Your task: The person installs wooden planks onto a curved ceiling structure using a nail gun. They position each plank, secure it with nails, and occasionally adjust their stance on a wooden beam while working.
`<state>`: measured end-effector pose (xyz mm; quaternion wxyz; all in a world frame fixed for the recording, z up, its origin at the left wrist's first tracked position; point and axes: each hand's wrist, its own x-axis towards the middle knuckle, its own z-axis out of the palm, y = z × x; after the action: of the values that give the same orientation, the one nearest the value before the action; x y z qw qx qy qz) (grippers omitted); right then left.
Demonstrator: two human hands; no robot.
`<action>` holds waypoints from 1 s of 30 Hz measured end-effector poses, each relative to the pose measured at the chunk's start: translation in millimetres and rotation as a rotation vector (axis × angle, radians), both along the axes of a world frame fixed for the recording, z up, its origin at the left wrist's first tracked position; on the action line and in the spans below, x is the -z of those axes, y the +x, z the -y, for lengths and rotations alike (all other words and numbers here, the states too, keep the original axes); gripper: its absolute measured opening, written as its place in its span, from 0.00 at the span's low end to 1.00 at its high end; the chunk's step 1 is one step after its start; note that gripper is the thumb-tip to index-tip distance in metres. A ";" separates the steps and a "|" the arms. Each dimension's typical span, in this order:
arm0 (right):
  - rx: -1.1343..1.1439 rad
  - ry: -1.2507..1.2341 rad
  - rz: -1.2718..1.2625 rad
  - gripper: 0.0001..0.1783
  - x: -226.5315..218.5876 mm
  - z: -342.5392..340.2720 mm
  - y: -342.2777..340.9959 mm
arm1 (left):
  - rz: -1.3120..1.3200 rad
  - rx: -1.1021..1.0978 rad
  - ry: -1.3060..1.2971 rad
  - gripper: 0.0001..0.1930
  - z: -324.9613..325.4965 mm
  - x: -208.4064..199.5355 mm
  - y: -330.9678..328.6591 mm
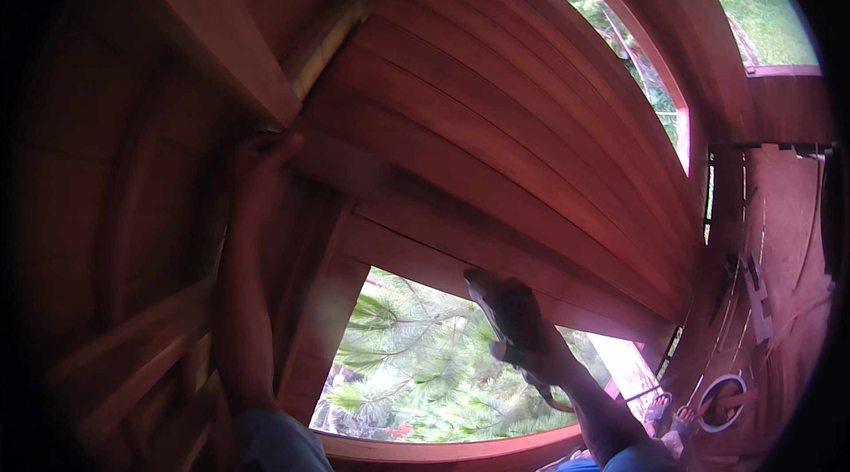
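Note:
My left hand (264, 158) is raised in the dim left part, just below the lower end of a wooden beam (239, 38). At least one of its fingers is stretched out toward the reddish plank wall (460, 118), and I see nothing held in it. My right hand (536, 348) is wrapped round a dark hand-held tool (500, 295), whose kind I cannot make out. The tool's upper end is against or close to the lowest boards, at the top edge of a window opening (425, 366). A thin cord or cable (553, 401) shows beneath that hand.
Wooden framing (150, 339) fills the left side. At the lower right, a roll of tape (722, 403) lies on a brownish surface (788, 242), with a pale notched piece (759, 299) nearby. Openings at the upper right show grass (779, 25) and plants outside.

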<state>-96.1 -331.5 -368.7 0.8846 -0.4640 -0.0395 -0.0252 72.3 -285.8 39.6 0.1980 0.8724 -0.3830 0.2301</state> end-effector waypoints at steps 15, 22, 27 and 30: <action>-0.259 -0.022 -0.113 0.30 29.2 -28.7 -18.3 | -0.124 0.079 -0.116 0.15 -5.4 -0.5 20.4; -0.170 0.077 -0.027 0.35 32.2 -16.3 -15.1 | -0.001 -0.081 0.013 0.18 3.9 -1.3 4.8; -0.149 0.056 -0.073 0.35 34.6 -1.9 -12.0 | -0.059 -0.111 0.012 0.21 -1.0 -3.7 5.8; -0.136 0.068 -0.070 0.35 37.6 2.9 -7.8 | -0.068 -0.087 -0.025 0.21 -8.2 -9.1 15.3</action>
<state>-103.9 -334.4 -406.3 0.9003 -0.4307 -0.0391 0.0500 87.6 -277.6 48.7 0.2115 0.8930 -0.3350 0.2135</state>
